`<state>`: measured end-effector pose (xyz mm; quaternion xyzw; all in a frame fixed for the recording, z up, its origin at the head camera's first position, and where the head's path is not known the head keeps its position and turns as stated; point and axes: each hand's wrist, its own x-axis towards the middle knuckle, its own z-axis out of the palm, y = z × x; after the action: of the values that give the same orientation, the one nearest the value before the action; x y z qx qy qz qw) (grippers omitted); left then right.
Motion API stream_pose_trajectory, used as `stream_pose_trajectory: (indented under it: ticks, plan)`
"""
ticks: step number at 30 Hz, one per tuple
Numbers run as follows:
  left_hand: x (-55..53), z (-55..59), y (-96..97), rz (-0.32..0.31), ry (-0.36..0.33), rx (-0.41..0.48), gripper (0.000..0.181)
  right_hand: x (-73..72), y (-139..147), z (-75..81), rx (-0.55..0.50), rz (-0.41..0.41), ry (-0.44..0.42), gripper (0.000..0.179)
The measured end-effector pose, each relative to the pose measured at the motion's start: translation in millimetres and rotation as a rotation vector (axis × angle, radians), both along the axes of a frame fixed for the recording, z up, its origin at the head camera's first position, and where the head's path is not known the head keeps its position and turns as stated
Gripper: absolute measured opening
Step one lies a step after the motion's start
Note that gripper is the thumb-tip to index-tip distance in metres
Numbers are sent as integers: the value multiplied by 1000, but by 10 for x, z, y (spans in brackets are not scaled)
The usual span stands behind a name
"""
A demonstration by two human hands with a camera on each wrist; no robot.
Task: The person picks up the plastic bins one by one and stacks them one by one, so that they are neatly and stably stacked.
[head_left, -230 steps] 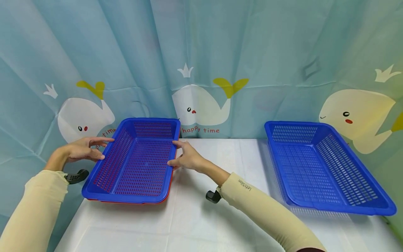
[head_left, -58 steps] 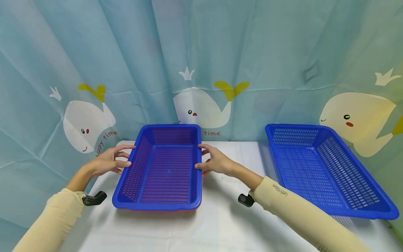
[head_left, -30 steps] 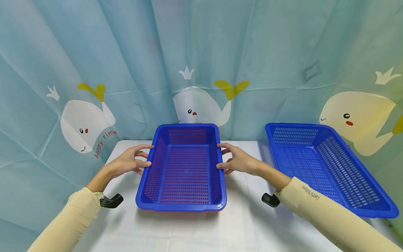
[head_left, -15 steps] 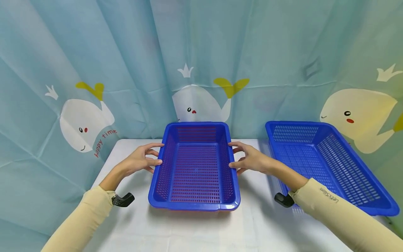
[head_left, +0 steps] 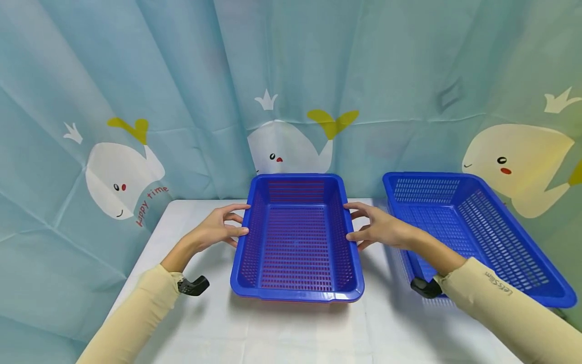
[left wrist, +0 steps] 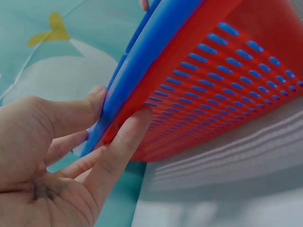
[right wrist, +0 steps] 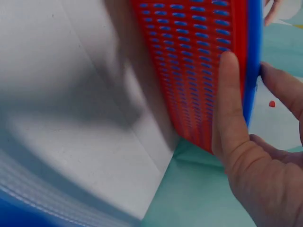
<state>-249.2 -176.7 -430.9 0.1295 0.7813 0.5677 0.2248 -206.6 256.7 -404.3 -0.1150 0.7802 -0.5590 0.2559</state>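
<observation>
A blue mesh basket (head_left: 295,294), nested inside a red one (left wrist: 272,23), is held between both hands at the middle of the head view. My left hand (head_left: 220,227) pinches the left rims, thumb on the blue rim and fingers beneath against the red wall. On the opposite side my right hand (head_left: 379,227) grips the rims likewise; its forefinger and thumb show on the blue edge. In the right wrist view a finger lies along the red wall (right wrist: 239,28). A shadow falls on the table below the pair. Nothing is seen inside the blue basket.
Another blue basket (head_left: 495,227) stands at the right, set in a pale see-through one (head_left: 400,258); my right forearm passes over its near left part. A whale-print curtain (head_left: 195,76) hangs behind the white table (head_left: 291,333). Black wrist cameras (head_left: 193,286) jut below both wrists.
Both hands have carried the nested blue and red baskets rightward from the table's far left to the middle, close to the other blue basket. Their hold on the rims looks the same.
</observation>
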Motion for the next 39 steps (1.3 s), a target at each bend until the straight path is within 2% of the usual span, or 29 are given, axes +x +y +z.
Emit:
stream_pose_trajectory:
  ticks: [22,39]
  plan:
    - [-27,37,309,11,-18,21,69,31,237,185,81,17,-36,92]
    - [-18,0,339,16,-22,22,70,39,241,190,87,18,-45,92]
